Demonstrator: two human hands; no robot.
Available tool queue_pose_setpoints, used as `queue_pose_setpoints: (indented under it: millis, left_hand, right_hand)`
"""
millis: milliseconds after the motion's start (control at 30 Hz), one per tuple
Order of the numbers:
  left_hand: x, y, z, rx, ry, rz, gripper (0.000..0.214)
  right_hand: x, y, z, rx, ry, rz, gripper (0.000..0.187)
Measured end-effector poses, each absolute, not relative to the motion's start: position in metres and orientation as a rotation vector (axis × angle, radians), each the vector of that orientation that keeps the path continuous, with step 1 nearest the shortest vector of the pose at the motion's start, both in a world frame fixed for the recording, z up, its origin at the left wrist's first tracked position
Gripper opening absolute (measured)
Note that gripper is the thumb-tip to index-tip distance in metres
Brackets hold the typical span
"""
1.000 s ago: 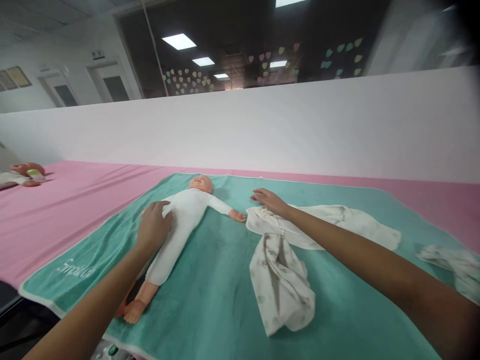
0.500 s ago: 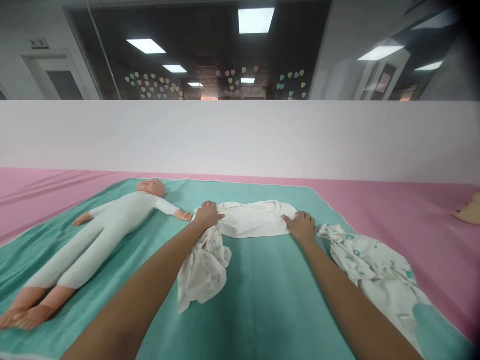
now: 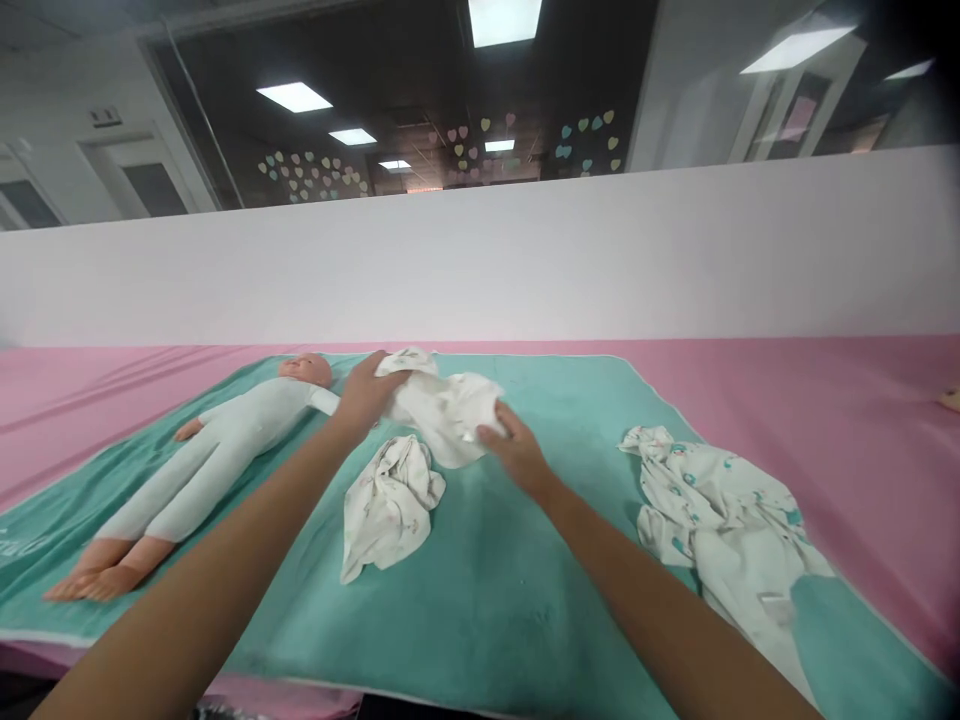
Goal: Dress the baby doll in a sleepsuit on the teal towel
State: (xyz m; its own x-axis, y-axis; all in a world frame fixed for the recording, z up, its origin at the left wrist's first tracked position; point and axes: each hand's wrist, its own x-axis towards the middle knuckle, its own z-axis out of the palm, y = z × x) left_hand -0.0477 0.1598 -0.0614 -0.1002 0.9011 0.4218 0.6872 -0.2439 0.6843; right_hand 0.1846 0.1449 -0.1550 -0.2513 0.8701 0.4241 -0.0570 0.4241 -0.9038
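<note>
Between my two hands a white cloth [image 3: 454, 410], bunched and partly lifted, hangs above the green towel [image 3: 517, 590]. My left hand [image 3: 371, 392] is closed on its left end, and my right hand [image 3: 517, 445] pinches its right edge. Whether the cloth is a garment cannot be made out. Just below lies a crumpled white cloth with a faint print [image 3: 394, 505], touched by neither hand. To the left a baby doll [image 3: 251, 420] in a white bodysuit lies on its back, one of its hands hidden behind my left hand.
A rumpled white cloth with green print [image 3: 720, 500] lies at the towel's right side. Pink sheeting [image 3: 787, 400] surrounds the towel. A low white wall [image 3: 480, 265] runs behind, with a window above it. Part of a beige object [image 3: 951, 399] shows at the right edge.
The white cloth lay flat and stretched between my hands; now it is lifted and bunched. My right hand has moved left towards my left hand, which rose slightly. The view has tilted.
</note>
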Motion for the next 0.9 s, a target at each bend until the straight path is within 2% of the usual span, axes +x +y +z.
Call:
queue_pose_setpoints:
  millis: [67,133,233,300,433,533,733,833,900]
  left_hand:
    - [-0.060,0.121,-0.061,1.800,1.487,1.250,0.047]
    - [-0.072,0.089,-0.073,1.785,1.572,1.111,0.049]
    - [-0.080,0.058,-0.103,1.834,1.732,0.944,0.064]
    - [-0.078,0.047,-0.121,1.823,1.648,0.856,0.075]
    - [-0.058,0.037,-0.143,1.807,1.682,0.884,0.091]
    - [-0.034,0.031,-0.153,2.002,1.686,0.884,0.100]
    - [-0.028,0.013,-0.149,2.102,1.868,1.012,0.054]
    - [-0.080,-0.024,-0.132,1.964,1.997,1.275,0.039]
    - [-0.126,-0.070,-0.124,1.737,2.172,1.461,0.040]
  right_hand:
    - [0.158,0.116,-0.153,-0.549,-1.814,1.074,0.024]
    - [0.140,0.094,-0.155,-0.361,-2.104,1.166,0.023]
    - [0.129,0.079,-0.163,-0.234,-2.317,1.178,0.019]
    - [0.126,0.078,-0.169,-0.290,-2.246,1.300,0.019]
    - [0.119,0.084,-0.181,-0.427,-1.722,1.783,0.012]
    - [0.120,0.087,-0.184,-0.363,-1.505,1.884,0.018]
    - [0.160,0.102,-0.174,-0.411,-1.534,2.031,0.019]
    - [0.179,0.116,-0.174,-0.513,-1.472,1.975,0.019]
    - [0.185,0.123,-0.176,-0.548,-1.416,1.949,0.018]
